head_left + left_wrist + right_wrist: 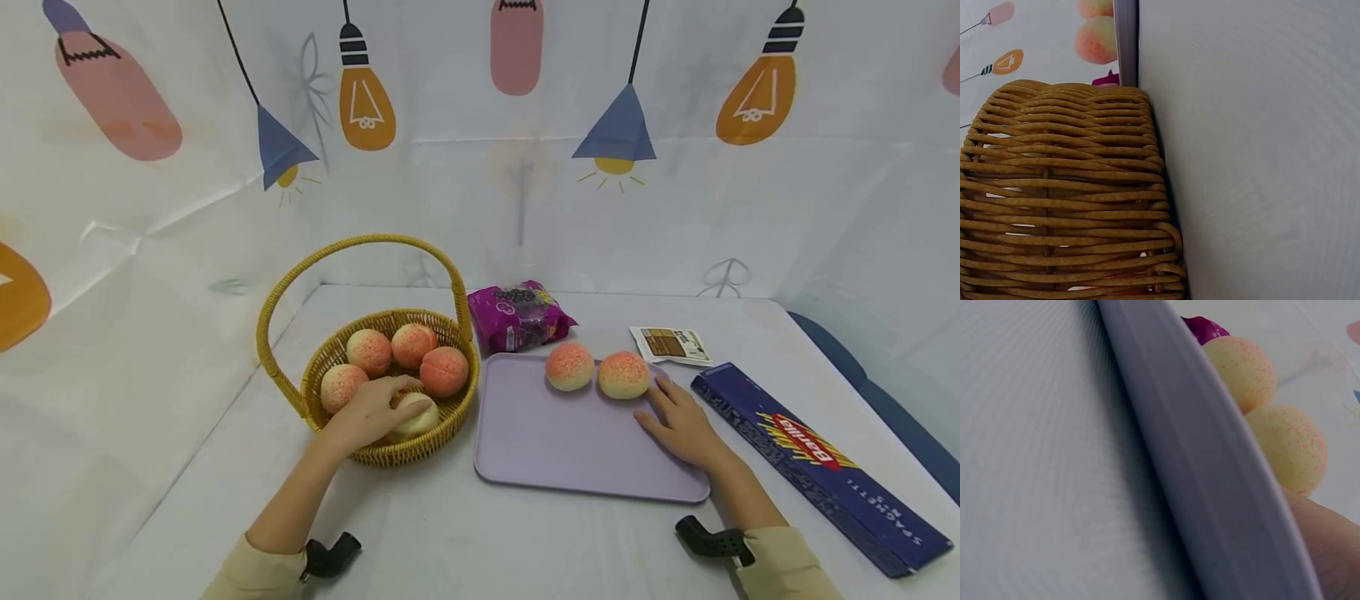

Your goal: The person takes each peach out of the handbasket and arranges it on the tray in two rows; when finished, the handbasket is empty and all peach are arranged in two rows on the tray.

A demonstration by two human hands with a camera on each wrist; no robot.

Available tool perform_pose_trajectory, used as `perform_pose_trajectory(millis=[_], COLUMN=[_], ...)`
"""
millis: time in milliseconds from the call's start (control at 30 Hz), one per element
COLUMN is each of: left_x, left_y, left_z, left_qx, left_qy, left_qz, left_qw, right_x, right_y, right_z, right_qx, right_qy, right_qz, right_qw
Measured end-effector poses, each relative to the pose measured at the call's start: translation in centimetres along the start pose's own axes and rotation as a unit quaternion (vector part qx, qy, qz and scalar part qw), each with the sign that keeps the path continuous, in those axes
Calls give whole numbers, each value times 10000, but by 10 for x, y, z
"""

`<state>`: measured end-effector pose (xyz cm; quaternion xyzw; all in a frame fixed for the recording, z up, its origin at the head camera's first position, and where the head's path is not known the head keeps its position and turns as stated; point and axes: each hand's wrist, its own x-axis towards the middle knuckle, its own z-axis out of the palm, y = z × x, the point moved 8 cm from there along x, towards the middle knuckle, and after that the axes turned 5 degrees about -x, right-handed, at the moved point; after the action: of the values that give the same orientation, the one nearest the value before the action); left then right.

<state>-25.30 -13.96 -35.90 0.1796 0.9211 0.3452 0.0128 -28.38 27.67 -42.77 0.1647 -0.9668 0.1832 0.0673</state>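
Observation:
A wicker basket point(360, 454) with a tall handle stands on the left, with several peaches inside. My left hand point(367, 414) reaches into it, thumb and fingers curled round a pale yellow peach point(417, 421). The left wrist view shows only the basket's woven side point(1066, 187), which hides that hand. Two peaches, a left one point(569, 367) and a right one point(623, 375), sit side by side along the far edge of a lilac tray point(570, 442). My right hand point(684, 425) rests at the tray's right side, fingers relaxed, fingertips close beside the right peach.
Behind the tray lie a purple snack bag point(517, 317) and a small white-and-brown packet point(671, 345). A long blue spaghetti box point(817, 467) lies slantwise to the right. Beyond the white table point(420, 533) hangs a sheet point(465, 192) printed with lamps.

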Motion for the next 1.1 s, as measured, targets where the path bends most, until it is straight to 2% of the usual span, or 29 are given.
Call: perform_pose_trajectory(millis=[133, 367, 467, 600, 800, 933, 1100], left_x=[0, -2, -4, -5, -8, -8, -10], left_y=[2, -5, -6, 0, 10, 14, 15], left_z=[4, 8, 8, 7, 6, 6, 8], left_qx=[-200, -385, -535, -576, -312, -136, 19], left_qy=[-321, -843, -970, -985, -823, -744, -806], left_qz=[419, 635, 801, 1128, 1532, 1615, 1672], left_qw=[9984, 9937, 9906, 9870, 9843, 9840, 9826], right_x=[0, 2, 1, 0, 0, 1, 1], right_y=[1, 3, 2, 1, 2, 3, 3], right_z=[0, 2, 3, 1, 0, 1, 2], right_qx=[-28, -23, -27, 10, -38, -36, -22], right_qy=[-6, -11, -5, 27, -5, -22, -79], right_qz=[34, 34, 1, -20, -1, 66, 110], right_qw=[10000, 10000, 10000, 10000, 10000, 10000, 9999])
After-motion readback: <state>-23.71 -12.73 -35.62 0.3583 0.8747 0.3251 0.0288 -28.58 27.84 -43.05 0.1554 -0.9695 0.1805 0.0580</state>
